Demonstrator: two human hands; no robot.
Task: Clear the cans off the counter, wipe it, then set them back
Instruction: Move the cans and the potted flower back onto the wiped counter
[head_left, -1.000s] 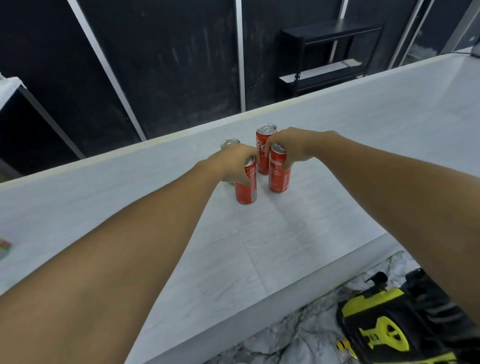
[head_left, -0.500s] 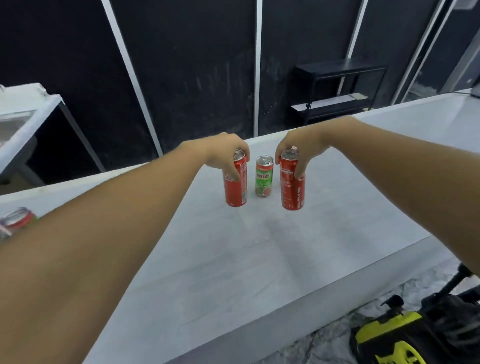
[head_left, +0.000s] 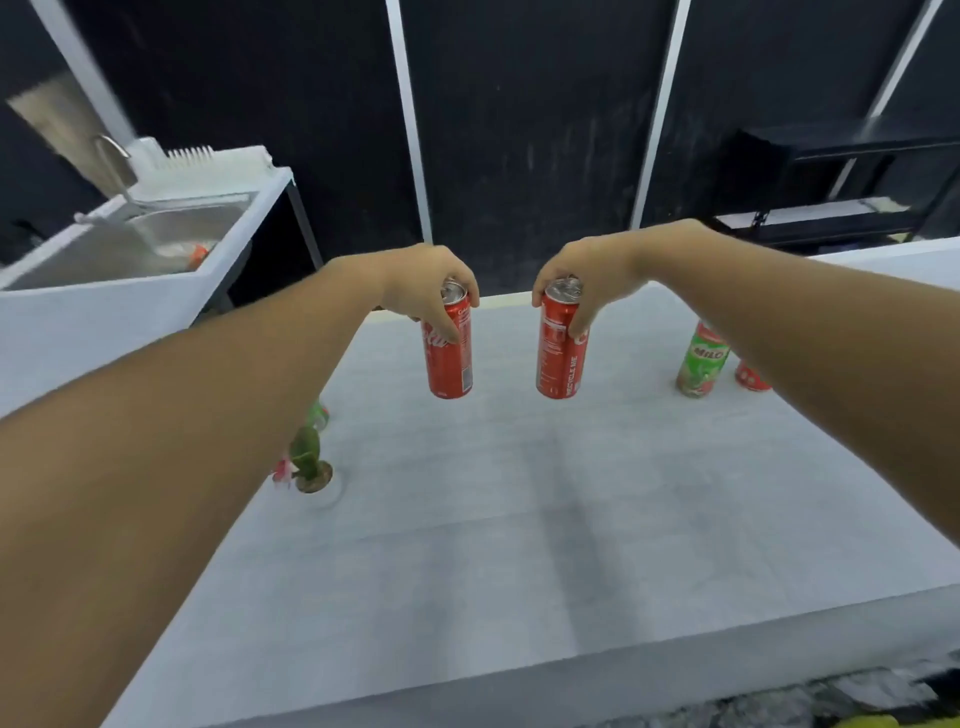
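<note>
Above the surface we hold two red cans aloft — left hand grasping one can, right hand the other — each pinched near its rim, probably stiff, slick and easily dented lower down.

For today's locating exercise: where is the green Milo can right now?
In the head view, the green Milo can stands on the counter at right, beside the right forearm.
</note>
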